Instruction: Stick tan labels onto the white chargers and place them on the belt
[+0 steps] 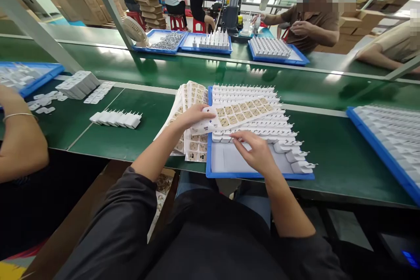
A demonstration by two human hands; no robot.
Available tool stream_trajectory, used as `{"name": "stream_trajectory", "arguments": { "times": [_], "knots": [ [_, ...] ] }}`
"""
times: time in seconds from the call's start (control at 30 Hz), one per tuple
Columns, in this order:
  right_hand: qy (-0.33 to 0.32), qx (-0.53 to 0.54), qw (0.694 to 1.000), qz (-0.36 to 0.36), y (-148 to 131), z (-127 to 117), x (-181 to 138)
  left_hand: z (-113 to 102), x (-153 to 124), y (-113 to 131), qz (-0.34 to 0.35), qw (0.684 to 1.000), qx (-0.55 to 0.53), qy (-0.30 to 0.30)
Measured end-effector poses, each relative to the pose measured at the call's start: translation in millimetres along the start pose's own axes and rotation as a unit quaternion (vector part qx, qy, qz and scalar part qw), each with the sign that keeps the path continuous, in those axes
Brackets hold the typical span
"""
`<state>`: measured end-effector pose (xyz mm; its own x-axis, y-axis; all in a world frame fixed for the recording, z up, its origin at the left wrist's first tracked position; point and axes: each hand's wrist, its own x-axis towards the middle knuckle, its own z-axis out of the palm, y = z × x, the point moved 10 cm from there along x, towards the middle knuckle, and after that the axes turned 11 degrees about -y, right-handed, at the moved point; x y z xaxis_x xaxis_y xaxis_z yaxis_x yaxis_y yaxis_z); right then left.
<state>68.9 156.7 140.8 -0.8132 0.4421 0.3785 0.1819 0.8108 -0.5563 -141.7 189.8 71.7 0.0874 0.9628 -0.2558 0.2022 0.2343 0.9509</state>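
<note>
My left hand [196, 116] grips the left end of a sheet of stickers [244, 113], thumb on top. The sheet has rows of tan rounded squares on pale backing and slants over a blue-rimmed tray [208, 167]. Rows of white plastic housings [278, 129] with thin metal pins fill the tray's far part and right side. Over the near rows, my right hand [255, 151] has thumb and forefinger pinched together beside the sheet's lower edge; whatever is between them is too small to make out. More sticker sheets [197, 148] lie fanned left of the tray, partly under my left forearm.
Left on the green bench are a row of white housings [116, 119], a stacked block of white pieces [79, 84] and a neighbour's arm [19, 140]. Another loaded tray [370, 133] stands right. Beyond a metal frame post [110, 6], trays and people line a farther bench.
</note>
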Motion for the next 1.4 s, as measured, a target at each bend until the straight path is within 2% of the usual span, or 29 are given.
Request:
{"name": "stream_trajectory", "arguments": {
  "times": [0.07,0.17,0.3,0.53,0.67,0.77,0.87,0.93,0.97,1.03,1.1,1.17,1.23,1.3,1.4],
  "knots": [
    [0.046,-0.024,0.998,-0.027,1,-5,20,8,-7,2,0.019,0.999,-0.046,-0.007],
    [0.101,-0.060,0.991,-0.060,0,-10,46,15,-15,14,0.056,0.997,-0.057,-0.004],
    [0.116,-0.098,0.985,-0.077,1,-6,69,16,-24,34,0.130,0.991,-0.020,0.003],
    [0.135,-0.086,0.983,-0.092,5,-3,69,14,-23,33,0.145,0.988,-0.043,0.017],
    [0.134,-0.069,0.984,-0.092,8,-5,67,16,-20,29,0.125,0.988,-0.084,0.022],
    [0.152,-0.026,0.985,-0.082,13,-16,60,7,-14,21,0.104,0.990,-0.075,0.051],
    [0.211,0.058,0.975,-0.036,30,-35,38,-14,-8,16,0.100,0.989,0.010,0.104],
    [0.242,0.128,0.962,0.012,47,-43,17,-27,-6,17,0.102,0.977,0.115,0.149],
    [0.251,0.158,0.954,0.033,54,-44,6,-32,-8,20,0.099,0.962,0.182,0.176],
    [0.262,0.198,0.943,0.062,65,-44,-17,-35,-16,30,0.097,0.911,0.317,0.243],
    [0.272,0.217,0.934,0.080,71,-41,-40,-24,-29,44,0.121,0.850,0.417,0.297],
    [0.285,0.223,0.928,0.093,74,-38,-60,2,-38,53,0.171,0.815,0.476,0.282],
    [0.286,0.221,0.926,0.108,77,-31,-76,37,-43,51,0.217,0.799,0.519,0.212],
    [0.273,0.220,0.928,0.124,79,-21,-87,65,-46,40,0.230,0.787,0.551,0.153],
    [0.243,0.223,0.932,0.153,81,-6,-96,82,-51,19,0.211,0.792,0.558,0.128]
  ]
}}
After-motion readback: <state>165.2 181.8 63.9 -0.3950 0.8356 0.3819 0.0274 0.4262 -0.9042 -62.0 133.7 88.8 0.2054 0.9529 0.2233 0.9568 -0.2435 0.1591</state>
